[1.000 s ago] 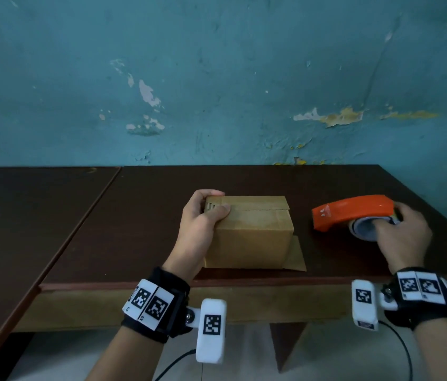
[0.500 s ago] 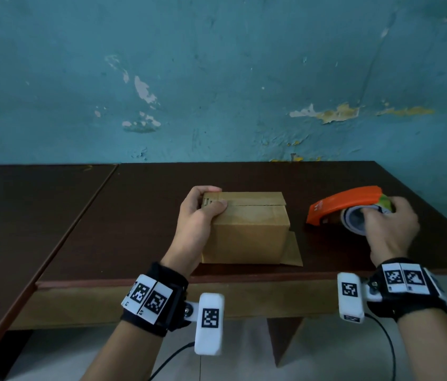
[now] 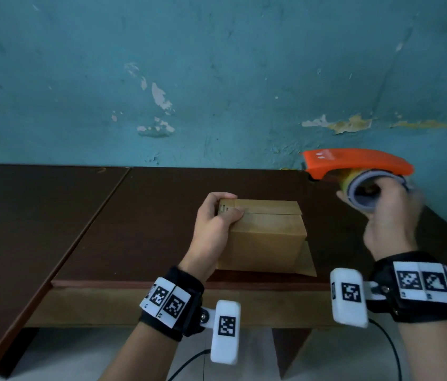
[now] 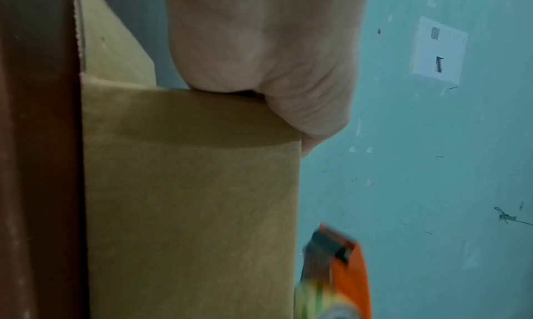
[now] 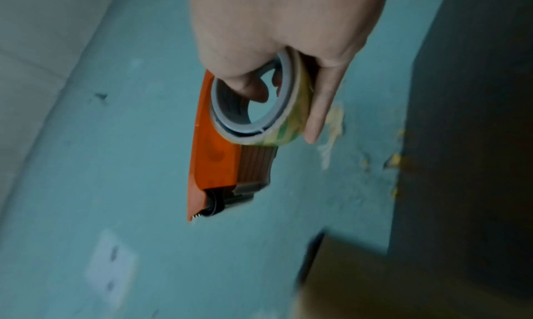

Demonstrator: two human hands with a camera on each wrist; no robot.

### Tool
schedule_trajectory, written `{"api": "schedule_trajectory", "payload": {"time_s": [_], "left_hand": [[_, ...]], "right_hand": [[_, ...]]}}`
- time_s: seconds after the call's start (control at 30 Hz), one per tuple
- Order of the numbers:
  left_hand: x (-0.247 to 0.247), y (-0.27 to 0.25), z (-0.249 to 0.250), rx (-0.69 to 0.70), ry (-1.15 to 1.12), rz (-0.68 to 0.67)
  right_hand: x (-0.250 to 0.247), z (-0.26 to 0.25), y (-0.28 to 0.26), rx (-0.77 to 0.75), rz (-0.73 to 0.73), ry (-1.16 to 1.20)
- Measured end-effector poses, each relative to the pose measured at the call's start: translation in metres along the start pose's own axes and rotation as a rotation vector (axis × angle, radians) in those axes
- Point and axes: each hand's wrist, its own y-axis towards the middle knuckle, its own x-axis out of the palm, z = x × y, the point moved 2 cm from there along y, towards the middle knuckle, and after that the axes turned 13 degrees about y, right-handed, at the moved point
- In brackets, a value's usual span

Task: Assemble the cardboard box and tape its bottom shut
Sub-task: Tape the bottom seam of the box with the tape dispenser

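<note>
At the near edge of a dark wooden table (image 3: 162, 215), a person's left hand (image 3: 212, 229) steadies a folded-up cardboard box (image 3: 266, 237), thumb curled over the near top corner and fingers wrapped round the far one. The box stands squared near the table's front edge, its upward-facing flaps folded flat with the centre seam (image 3: 272, 214) showing — and no fresh strip of tape across it that can be made out. One loose flap (image 3: 306, 261) lies splayed on the table at the right side of its base. To the right and higher, clear of the table, the right hand (image 3: 390, 215) grips an orange tape dispenser (image 3: 354, 162), a finger hooked through the roll's grey core (image 5: 248, 100), the serrated cutter end (image 5: 196, 217) pointing towards the box. Behind, a peeling teal wall (image 3: 217, 78). By this reading the box is assembled and closed — the taping itself is yet to begin, with the dispenser well apart from the seam.
</note>
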Motion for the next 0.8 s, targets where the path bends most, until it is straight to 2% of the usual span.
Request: {"api": "schedule_trajectory", "payload": {"time_s": [0.17, 0.37, 0.53, 0.63, 0.73, 0.8], "left_hand": [[0.008, 0.0, -0.003, 0.003, -0.008, 0.007], [0.012, 0.001, -0.004, 0.025, -0.034, 0.026], [0.017, 0.001, -0.006, 0.032, -0.069, 0.061], [0.014, 0.002, -0.008, 0.036, -0.08, 0.029], [0.004, 0.004, -0.008, 0.039, -0.234, -0.046], [-0.006, 0.008, -0.008, 0.006, -0.361, 0.012]], "right_hand": [[0.052, 0.018, -0.036, 0.124, -0.286, -0.017], [0.08, 0.038, -0.06, 0.169, -0.452, -0.051], [0.074, 0.051, -0.066, 0.108, -0.47, -0.15], [0.074, 0.053, -0.063, 0.105, -0.457, -0.179], [0.074, 0.053, -0.063, 0.112, -0.453, -0.187], [0.073, 0.051, -0.064, 0.107, -0.459, -0.182]]}}
